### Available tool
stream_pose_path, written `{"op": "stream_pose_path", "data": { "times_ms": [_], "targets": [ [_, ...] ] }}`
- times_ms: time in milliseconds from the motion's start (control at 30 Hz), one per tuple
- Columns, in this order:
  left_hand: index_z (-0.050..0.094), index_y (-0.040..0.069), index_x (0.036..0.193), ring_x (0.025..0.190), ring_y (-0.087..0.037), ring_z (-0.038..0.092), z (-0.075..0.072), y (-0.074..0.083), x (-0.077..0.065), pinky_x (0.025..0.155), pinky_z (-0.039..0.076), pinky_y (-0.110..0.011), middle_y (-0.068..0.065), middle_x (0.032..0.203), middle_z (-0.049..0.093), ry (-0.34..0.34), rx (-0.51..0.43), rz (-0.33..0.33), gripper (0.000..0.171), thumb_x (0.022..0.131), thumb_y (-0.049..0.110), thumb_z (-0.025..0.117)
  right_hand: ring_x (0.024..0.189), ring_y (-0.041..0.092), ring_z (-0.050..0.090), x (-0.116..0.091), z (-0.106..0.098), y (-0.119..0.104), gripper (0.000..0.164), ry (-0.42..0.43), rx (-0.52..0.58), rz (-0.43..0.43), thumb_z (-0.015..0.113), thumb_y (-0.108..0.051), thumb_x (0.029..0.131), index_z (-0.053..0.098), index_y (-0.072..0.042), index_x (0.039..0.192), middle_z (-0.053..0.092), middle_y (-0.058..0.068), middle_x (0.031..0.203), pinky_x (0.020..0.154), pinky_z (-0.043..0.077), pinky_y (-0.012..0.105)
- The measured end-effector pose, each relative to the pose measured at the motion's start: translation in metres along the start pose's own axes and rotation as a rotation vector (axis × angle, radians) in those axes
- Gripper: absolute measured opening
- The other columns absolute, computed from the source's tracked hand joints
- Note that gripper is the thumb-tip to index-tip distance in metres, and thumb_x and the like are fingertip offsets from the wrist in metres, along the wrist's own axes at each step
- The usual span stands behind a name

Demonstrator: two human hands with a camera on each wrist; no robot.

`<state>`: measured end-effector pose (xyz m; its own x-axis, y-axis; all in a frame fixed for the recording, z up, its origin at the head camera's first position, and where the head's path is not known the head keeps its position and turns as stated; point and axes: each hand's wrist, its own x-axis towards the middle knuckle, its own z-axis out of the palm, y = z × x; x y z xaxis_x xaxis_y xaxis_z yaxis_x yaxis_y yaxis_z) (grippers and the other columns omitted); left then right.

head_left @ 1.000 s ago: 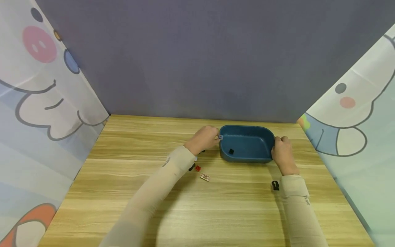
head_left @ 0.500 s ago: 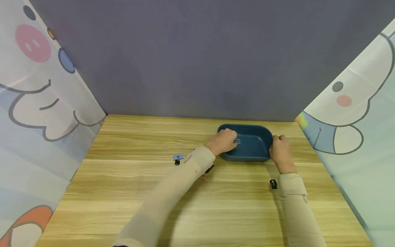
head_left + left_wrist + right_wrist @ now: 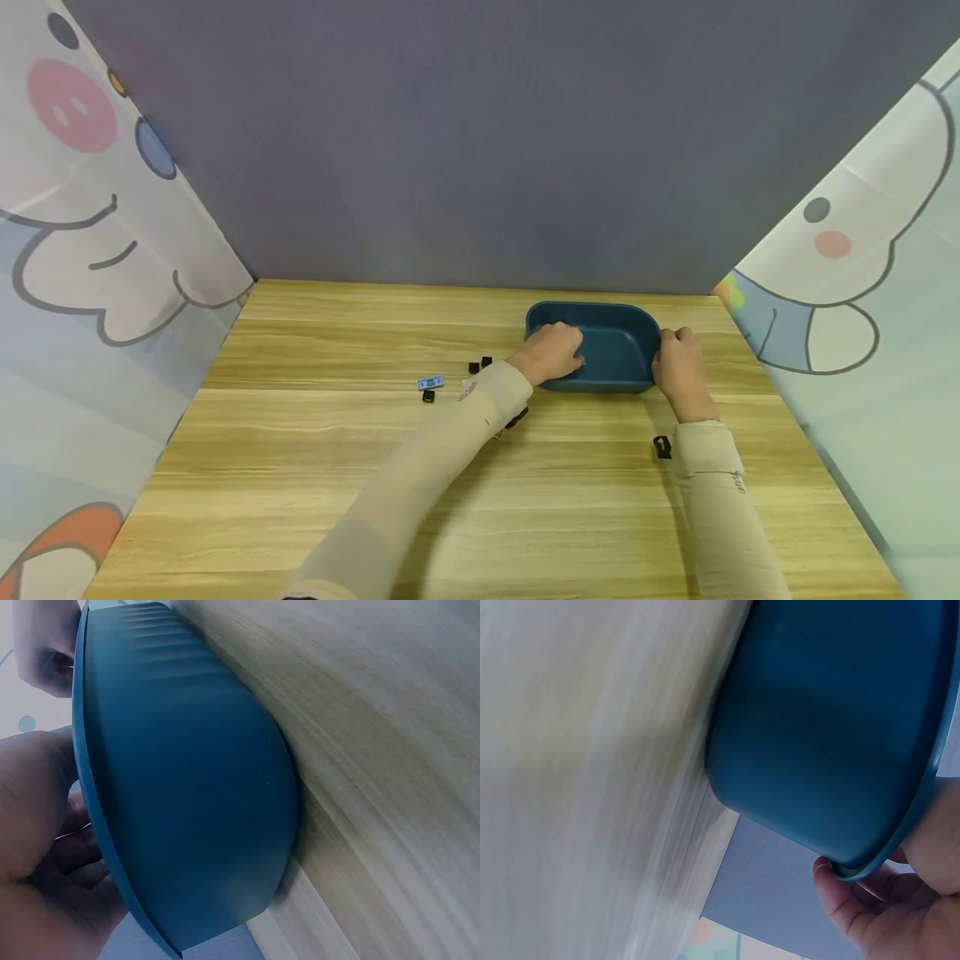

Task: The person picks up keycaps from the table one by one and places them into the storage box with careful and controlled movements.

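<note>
A dark blue plastic basin (image 3: 618, 354) sits on the wooden table near the back wall. Reaching over its left side, my left hand (image 3: 553, 350) has its curled fingers inside; a sliver of a small blue-and-white printed tile (image 3: 582, 361) shows at the fingertips, mostly hidden. In the left wrist view, the basin's outer wall (image 3: 187, 780) blocks what those fingers (image 3: 79, 851) do inside. My right hand (image 3: 681, 367) grips the basin's right rim, with fingers (image 3: 840, 904) curled round the lip in the right wrist view.
Left of the basin lie a blue-and-white strip (image 3: 431, 382) and several small black cubes (image 3: 429, 397). A black piece (image 3: 517, 417) is partly covered by the left sleeve. Another black piece (image 3: 662, 447) lies beside the right cuff. A grey wall (image 3: 480, 167) rises behind.
My left hand has moved right with the small printed tile, from the basin's left rim to inside it, then slightly lower. The right hand keeps its grip on the rim.
</note>
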<state>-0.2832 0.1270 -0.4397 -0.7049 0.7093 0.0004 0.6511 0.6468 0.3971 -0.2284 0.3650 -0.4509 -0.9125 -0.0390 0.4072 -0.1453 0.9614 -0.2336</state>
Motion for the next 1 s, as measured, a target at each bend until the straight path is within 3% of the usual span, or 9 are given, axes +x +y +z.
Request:
{"op": "stream_pose_path", "data": {
  "times_ms": [233,433,533,800,1000],
  "targets": [
    [0.068,0.011,0.094,0.054,-0.009,0.051,-0.010,0.000,-0.013,0.055,0.045,-0.022,-0.001,0.073,0.058,0.026,0.036,0.016,0.011,0.099,0.020,0.066,0.087,0.056,0.050,-0.001,0.000,-0.002,0.025,-0.012,0.001,0.004,0.050,0.017,0.082,0.056,0.027,0.104,0.049,0.040,0.093,0.076,0.046,0.063],
    [0.069,0.005,0.123,0.092,-0.015,0.063,-0.033,-0.002,-0.035,0.076,0.052,-0.023,-0.005,0.108,0.067,0.067,0.117,0.031,0.031,0.099,0.025,0.067,0.087,0.056,0.050,0.000,0.001,-0.003,0.025,0.001,0.000,-0.009,0.050,0.017,0.081,0.056,0.027,0.104,0.049,0.040,0.092,0.077,0.045,0.063],
    [0.067,0.005,0.127,0.104,-0.018,0.064,-0.044,-0.007,-0.051,0.084,0.053,-0.026,-0.007,0.117,0.067,0.084,0.129,0.026,0.034,0.099,0.025,0.067,0.087,0.056,0.050,0.000,0.001,-0.002,0.024,0.006,0.002,-0.008,0.050,0.017,0.080,0.056,0.026,0.102,0.049,0.040,0.092,0.077,0.045,0.062],
    [0.072,0.002,0.116,0.098,-0.020,0.066,-0.058,-0.031,-0.093,0.083,0.055,-0.029,-0.009,0.110,0.069,0.161,0.095,0.006,0.025,0.096,0.018,0.068,0.087,0.057,0.049,-0.001,-0.001,0.000,0.024,0.003,-0.013,-0.003,0.053,0.017,0.079,0.055,0.026,0.101,0.048,0.041,0.092,0.076,0.045,0.063],
    [0.071,0.001,0.118,0.103,-0.024,0.067,-0.063,-0.049,-0.123,0.087,0.054,-0.033,-0.013,0.114,0.069,0.189,0.068,-0.056,0.028,0.095,0.017,0.070,0.087,0.058,0.049,-0.001,-0.001,0.000,0.026,0.005,0.001,-0.009,0.051,0.017,0.080,0.055,0.028,0.103,0.048,0.042,0.093,0.076,0.045,0.064]
  ]
}}
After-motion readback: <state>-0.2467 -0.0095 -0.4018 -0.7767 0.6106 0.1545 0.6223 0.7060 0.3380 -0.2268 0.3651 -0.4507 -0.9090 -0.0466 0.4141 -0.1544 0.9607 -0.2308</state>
